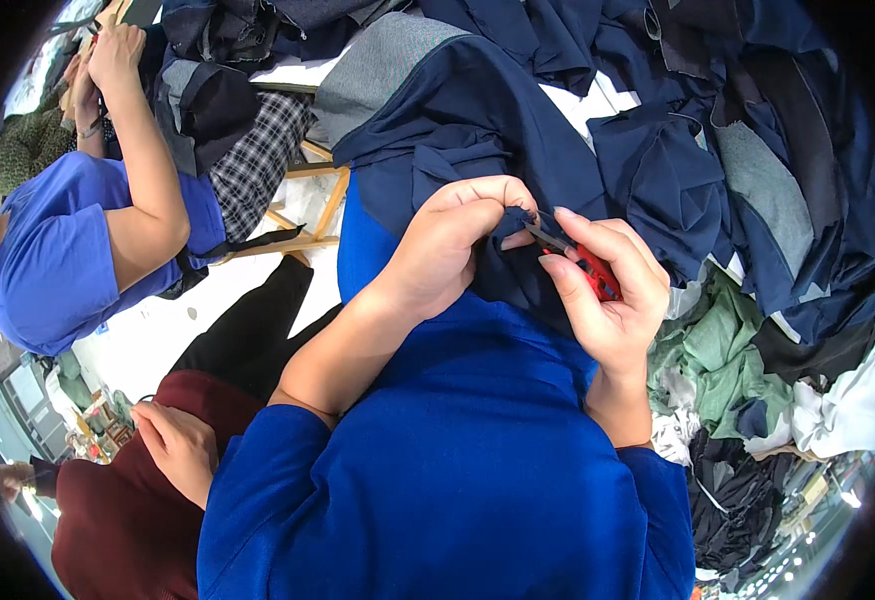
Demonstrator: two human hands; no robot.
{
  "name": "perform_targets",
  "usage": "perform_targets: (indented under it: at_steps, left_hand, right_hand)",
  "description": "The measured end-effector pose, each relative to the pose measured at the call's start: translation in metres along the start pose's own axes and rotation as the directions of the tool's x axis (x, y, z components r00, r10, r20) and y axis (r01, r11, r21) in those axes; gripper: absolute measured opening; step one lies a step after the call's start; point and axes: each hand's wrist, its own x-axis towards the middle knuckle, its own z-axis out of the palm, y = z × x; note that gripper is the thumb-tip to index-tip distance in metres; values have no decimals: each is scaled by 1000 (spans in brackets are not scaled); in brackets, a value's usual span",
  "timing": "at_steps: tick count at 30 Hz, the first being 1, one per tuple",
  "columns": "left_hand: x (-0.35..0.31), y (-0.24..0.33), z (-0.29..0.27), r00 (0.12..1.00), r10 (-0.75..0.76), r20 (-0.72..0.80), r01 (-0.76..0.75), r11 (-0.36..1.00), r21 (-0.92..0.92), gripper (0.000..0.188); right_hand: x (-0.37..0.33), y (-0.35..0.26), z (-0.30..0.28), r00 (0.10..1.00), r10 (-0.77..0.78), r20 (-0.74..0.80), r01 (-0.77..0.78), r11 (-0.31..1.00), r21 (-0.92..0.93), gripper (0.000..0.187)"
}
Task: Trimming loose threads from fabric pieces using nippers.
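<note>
My left hand (pixel 446 240) pinches a bunched edge of navy cloth (pixel 478 110) between thumb and fingers, in front of my chest. The cloth drapes over my lap and up onto the pile ahead, with a grey panel (pixel 388 60) at its far left. In my right hand (pixel 626 290) is a pair of red-handled thread snips (pixel 598 274), its fingers curled round the handle. The blades point left and reach the pinched edge. Whether they are closed on a thread is too small to tell.
Navy garments (pixel 658 180) are heaped ahead and to the right. Green cloth (pixel 718 340) and black scraps (pixel 738 500) lie lower right. At left, a person in a purple shirt (pixel 58 250) works by a wooden stool (pixel 328 200); another in maroon (pixel 148 510) is close beside me.
</note>
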Motion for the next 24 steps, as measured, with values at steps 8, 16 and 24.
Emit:
perform_targets:
  at_steps: [8,16,24]
  left_hand:
    - [0,-1,2,1000,4,-8,-4,999,50,20]
    - [9,1,7,1000,10,6,-10,999,51,19]
    - [18,-1,11,999,3,38,-2,1000,-3,19]
  right_hand:
    - [-6,1,6,995,95,-40,-90,989,113,34]
    - [-16,0,20,790,595,144,-460,422,781,31]
    - [-11,7,14,812,571,121,-410,411,814,35]
